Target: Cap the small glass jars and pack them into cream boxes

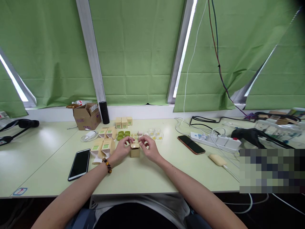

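Note:
A small tan cardboard box [135, 153] stands upright on the table in front of me, its top flap raised. My left hand [122, 148] pinches the box's upper left edge with bent fingers, and my right hand [149, 147] does the same at the upper right. What lies inside the box is hidden. Just beyond my hands sit green little containers [120, 136], tiny yellowish pieces [135, 135], a pale pink cylinder [140, 133] and clear round cups [157, 133] with yellow bits. Left of my left hand are several tan boxes [108, 144] with green windows and open flaps.
Three closed tan boxes [124, 122] stand farther back. A phone [79, 164] lies at left, another phone [191, 144] at right near a power strip [215, 141]. A larger carton [87, 117], black cylinder [104, 112], white charger [90, 135] and cream power bank [217, 160] are also around.

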Tool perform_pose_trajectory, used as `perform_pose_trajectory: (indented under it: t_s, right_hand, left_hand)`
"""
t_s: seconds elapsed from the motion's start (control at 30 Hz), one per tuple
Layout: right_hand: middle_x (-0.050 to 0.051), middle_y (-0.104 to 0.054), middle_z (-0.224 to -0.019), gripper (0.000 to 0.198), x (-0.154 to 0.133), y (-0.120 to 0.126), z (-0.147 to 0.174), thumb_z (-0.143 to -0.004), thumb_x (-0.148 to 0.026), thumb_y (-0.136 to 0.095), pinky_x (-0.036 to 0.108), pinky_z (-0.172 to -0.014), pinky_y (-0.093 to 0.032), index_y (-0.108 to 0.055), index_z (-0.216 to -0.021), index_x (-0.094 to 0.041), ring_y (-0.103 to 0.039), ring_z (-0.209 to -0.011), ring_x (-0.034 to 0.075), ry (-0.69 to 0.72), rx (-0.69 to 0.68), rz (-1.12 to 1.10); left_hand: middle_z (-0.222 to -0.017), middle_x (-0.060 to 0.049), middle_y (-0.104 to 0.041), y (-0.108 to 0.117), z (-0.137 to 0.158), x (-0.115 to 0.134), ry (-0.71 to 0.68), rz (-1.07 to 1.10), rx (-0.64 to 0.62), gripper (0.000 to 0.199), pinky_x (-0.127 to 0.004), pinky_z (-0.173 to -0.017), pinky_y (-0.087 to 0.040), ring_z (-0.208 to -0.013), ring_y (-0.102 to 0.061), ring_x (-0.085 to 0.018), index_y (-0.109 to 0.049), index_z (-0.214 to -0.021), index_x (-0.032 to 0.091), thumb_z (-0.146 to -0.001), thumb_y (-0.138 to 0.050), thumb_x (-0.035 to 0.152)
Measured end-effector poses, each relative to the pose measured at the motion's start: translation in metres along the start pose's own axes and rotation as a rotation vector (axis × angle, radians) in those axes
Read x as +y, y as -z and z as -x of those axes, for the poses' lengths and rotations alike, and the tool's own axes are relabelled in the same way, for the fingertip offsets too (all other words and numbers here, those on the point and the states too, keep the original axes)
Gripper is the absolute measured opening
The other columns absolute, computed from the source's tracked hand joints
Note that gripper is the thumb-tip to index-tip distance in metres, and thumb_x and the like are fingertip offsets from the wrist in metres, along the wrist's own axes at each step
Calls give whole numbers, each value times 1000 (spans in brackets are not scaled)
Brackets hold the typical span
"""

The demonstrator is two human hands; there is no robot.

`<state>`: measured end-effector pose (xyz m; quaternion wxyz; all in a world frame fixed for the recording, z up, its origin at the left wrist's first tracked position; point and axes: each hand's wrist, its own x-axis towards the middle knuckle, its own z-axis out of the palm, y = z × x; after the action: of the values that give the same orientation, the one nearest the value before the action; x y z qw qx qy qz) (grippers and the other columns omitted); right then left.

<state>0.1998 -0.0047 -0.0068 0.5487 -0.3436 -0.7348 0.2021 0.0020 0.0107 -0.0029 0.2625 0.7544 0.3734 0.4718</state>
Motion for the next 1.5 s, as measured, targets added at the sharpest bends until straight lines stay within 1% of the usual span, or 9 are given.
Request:
perform_pose_trajectory:
  t_s: [0.17,0.27,0.37,0.47,0.53,0.8,1.3,1.4,1.5]
  right_hand:
    - [0,-56,-77,3,1,0,1,-85,-22,-62,28,-59,-43,-63,-88,-23,-54,-69,17,17,-24,53]
    - [-1,-56,-75,4,3,-1,2,-85,-20,-62,28,-60,-43,-63,-87,-23,-54,-67,16,18,-21,78]
    - [-1,-57,-74,3,6,-1,2,-85,-20,-62,28,-60,-43,-62,-87,-23,-53,-67,16,51,-25,102]
    - [-1,-58,-74,4,8,-1,3,-85,-19,-62,27,-61,-41,-62,-87,-22,-52,-65,15,126,-30,154]
    - [-1,-58,-73,5,8,0,4,-85,-18,-61,28,-61,-40,-62,-87,-22,-51,-65,15,177,-36,199]
    - [2,-60,-75,7,6,2,4,-84,-15,-57,28,-63,-38,-60,-86,-21,-52,-68,17,308,-72,364]
    - [3,-61,-71,11,5,5,2,-85,-14,-54,29,-62,-36,-59,-78,-21,-52,-68,17,422,-97,399]
    - [3,-61,-71,10,6,6,3,-86,-16,-55,29,-62,-36,-61,-79,-20,-53,-67,17,426,-91,383]
    - [1,-59,-65,11,9,6,4,-84,-17,-56,28,-59,-33,-61,-76,-21,-51,-60,15,377,-123,374]
  left_hand:
    - [-110,-5,-73,5,0,-1,-16,-25,2,8,-34,-87,-44,-103,-63,-22,-63,-91,21,-84,-61,17]
    - [-110,-7,-71,14,0,2,-106,-69,16,14,-36,-90,-44,-106,-61,-23,-64,-94,21,-84,-56,14]
    - [-97,-7,-68,25,0,5,-257,-187,30,10,-36,-85,-46,-96,-59,-23,-64,-94,20,-90,-55,19]
    - [-82,-4,-65,30,1,6,-384,-345,-43,9,-35,-76,-44,-82,-57,-21,-65,-98,20,-93,-60,26]
    - [-76,-3,-64,31,2,5,-425,-433,-80,12,-35,-72,-42,-75,-56,-20,-65,-101,20,-93,-62,27]
    - [-71,-1,-64,30,3,3,-520,-545,-121,6,-35,-71,-40,-67,-55,-18,-64,-93,21,-88,-62,18]
    - [-66,-1,-66,30,6,6,-585,-554,-131,7,-36,-68,-40,-61,-53,-17,-64,-85,21,-85,-59,15]
    - [-65,-1,-66,30,6,7,-595,-538,-125,12,-36,-69,-41,-59,-52,-17,-67,-87,20,-84,-57,14]
    - [-61,-1,-66,29,6,6,-604,-526,-132,20,-36,-67,-40,-55,-49,-16,-70,-82,21,-78,-53,10]
